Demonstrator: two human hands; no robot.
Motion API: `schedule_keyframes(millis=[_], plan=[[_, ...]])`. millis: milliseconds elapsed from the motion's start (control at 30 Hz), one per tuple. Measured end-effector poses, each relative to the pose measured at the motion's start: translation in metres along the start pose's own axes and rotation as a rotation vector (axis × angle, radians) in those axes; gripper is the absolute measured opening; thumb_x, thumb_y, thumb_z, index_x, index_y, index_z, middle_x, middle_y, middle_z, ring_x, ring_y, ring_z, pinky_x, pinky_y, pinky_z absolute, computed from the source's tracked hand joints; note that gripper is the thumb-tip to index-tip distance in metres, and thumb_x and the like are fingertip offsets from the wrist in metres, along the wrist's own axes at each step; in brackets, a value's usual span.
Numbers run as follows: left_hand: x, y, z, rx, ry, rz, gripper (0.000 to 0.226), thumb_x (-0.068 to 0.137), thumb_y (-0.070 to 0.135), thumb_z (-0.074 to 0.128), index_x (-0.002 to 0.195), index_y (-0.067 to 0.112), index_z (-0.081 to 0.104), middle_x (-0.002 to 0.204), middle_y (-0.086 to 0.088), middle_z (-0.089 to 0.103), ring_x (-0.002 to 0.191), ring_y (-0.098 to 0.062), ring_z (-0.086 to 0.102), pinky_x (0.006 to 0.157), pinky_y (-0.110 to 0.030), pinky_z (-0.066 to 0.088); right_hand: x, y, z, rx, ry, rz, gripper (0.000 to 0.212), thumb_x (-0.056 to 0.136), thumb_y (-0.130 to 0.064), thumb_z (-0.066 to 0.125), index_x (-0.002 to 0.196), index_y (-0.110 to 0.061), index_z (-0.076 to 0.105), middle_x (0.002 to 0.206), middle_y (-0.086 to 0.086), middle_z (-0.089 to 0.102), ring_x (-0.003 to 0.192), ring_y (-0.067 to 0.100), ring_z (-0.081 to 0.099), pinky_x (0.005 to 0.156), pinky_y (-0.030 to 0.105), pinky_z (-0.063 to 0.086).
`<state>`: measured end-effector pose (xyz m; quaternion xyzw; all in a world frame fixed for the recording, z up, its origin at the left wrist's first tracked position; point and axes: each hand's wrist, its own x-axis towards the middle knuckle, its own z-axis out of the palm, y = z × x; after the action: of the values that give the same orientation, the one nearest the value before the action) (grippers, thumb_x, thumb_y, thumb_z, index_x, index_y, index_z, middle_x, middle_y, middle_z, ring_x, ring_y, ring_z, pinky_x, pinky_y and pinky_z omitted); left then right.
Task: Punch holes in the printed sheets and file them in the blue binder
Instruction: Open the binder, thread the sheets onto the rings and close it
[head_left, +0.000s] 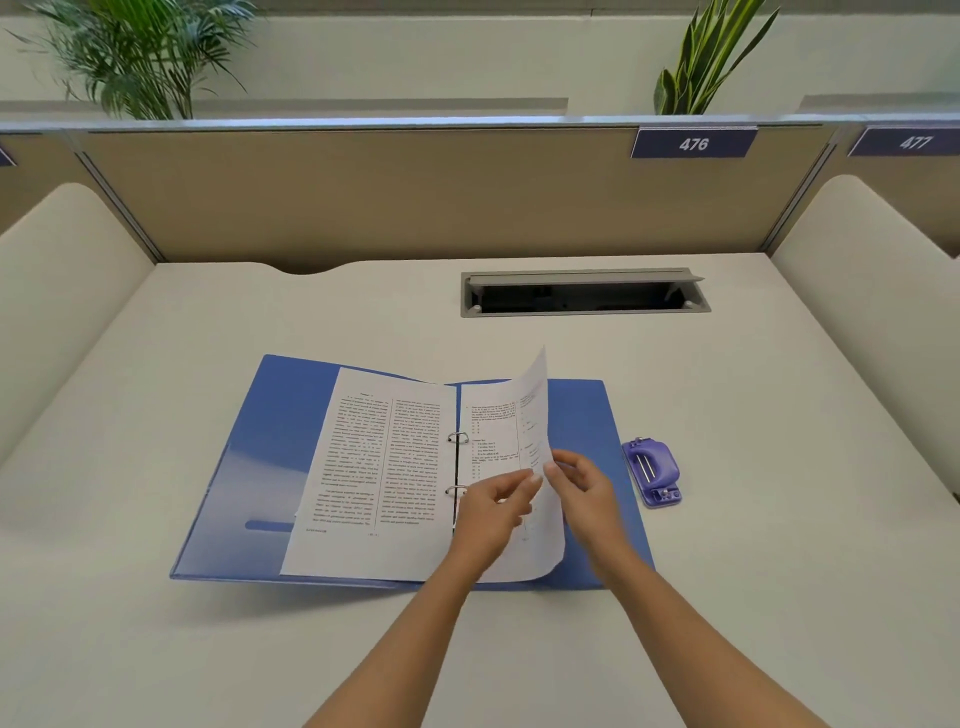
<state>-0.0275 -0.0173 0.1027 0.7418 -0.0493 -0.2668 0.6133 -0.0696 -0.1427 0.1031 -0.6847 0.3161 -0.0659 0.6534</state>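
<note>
While the blue binder (270, 441) lies open and flat on the worktop (208, 649), one printed sheet (363, 467) rests on its left cover, inner edge at the two metal rings (458, 437) by the spine. A second sheet (519, 410) stands curled above the right cover — upper corner raised toward the far side, lower part bowed down onto the binder. Left hand (493, 506): thumb and fingertips pinch the second sheet at its free edge, about mid-height. Right hand (584, 486): pinches the same edge just beside the left, from the paper's other face. Whether this sheet's holes sit on the rings cannot be told — the left hand covers part of that edge. Purple hole punch (653, 472) sits on the worktop just right of the binder, apart from both hands. Farther back, an open cable slot (582, 293) in the worktop; partition label 476 (693, 143) above it.
</note>
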Motion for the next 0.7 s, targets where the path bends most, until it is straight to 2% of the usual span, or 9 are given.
schedule_keyframes(millis=[100, 233, 333, 433, 500, 700], plan=[[0.003, 0.006, 0.006, -0.098, 0.011, -0.061, 0.04, 0.086, 0.045, 0.065, 0.117, 0.02, 0.069, 0.114, 0.0, 0.071, 0.089, -0.017, 0.072, 0.07, -0.021, 0.058, -0.005, -0.003, 0.003, 0.024, -0.049, 0.035, 0.014, 0.097, -0.036, 0.052, 0.104, -0.031, 0.063, 0.106, -0.008, 0.069, 0.101, 0.01, 0.064, 0.079, 0.037, 0.058], [0.006, 0.006, 0.007, -0.112, 0.006, -0.085, 0.045, 0.081, 0.047, 0.071, 0.114, 0.017, 0.072, 0.111, 0.0, 0.072, 0.085, -0.016, 0.074, 0.072, -0.025, 0.06, -0.009, -0.006, -0.001, 0.042, -0.059, 0.041, 0.017, 0.099, -0.033, 0.048, 0.108, -0.028, 0.062, 0.106, -0.009, 0.068, 0.1, 0.011, 0.064, 0.069, 0.029, 0.057], [0.005, 0.005, 0.006, -0.103, 0.007, -0.087, 0.044, 0.078, 0.046, 0.074, 0.111, 0.017, 0.073, 0.105, 0.002, 0.074, 0.086, -0.015, 0.073, 0.07, -0.024, 0.059, -0.009, -0.007, -0.003, 0.076, -0.059, 0.076, 0.015, 0.098, -0.032, 0.049, 0.103, -0.028, 0.063, 0.105, -0.007, 0.07, 0.099, 0.016, 0.066, 0.07, 0.036, 0.06], [0.005, 0.004, 0.007, -0.105, 0.037, -0.083, 0.048, 0.073, 0.048, 0.078, 0.11, 0.017, 0.074, 0.103, 0.004, 0.074, 0.096, -0.017, 0.07, 0.068, -0.025, 0.06, -0.009, -0.009, -0.005, 0.167, -0.061, 0.133, 0.018, 0.096, -0.035, 0.053, 0.103, -0.024, 0.065, 0.102, -0.005, 0.072, 0.094, 0.021, 0.069, 0.076, 0.043, 0.061], [0.005, 0.004, 0.007, -0.104, 0.051, -0.084, 0.051, 0.072, 0.049, 0.079, 0.111, 0.017, 0.073, 0.105, 0.004, 0.074, 0.098, -0.017, 0.069, 0.066, -0.026, 0.06, -0.008, -0.01, -0.006, 0.196, -0.066, 0.148, 0.022, 0.095, -0.036, 0.055, 0.107, -0.022, 0.066, 0.101, -0.004, 0.073, 0.091, 0.022, 0.07, 0.073, 0.042, 0.061], [0.005, 0.006, 0.007, -0.114, 0.018, -0.098, 0.06, 0.071, 0.049, 0.08, 0.118, 0.013, 0.068, 0.11, 0.0, 0.072, 0.101, -0.014, 0.067, 0.066, -0.025, 0.06, -0.005, -0.007, -0.007, 0.182, -0.095, 0.17, 0.025, 0.094, -0.035, 0.056, 0.111, -0.019, 0.066, 0.108, 0.0, 0.072, 0.1, 0.024, 0.068, 0.073, 0.039, 0.061]])
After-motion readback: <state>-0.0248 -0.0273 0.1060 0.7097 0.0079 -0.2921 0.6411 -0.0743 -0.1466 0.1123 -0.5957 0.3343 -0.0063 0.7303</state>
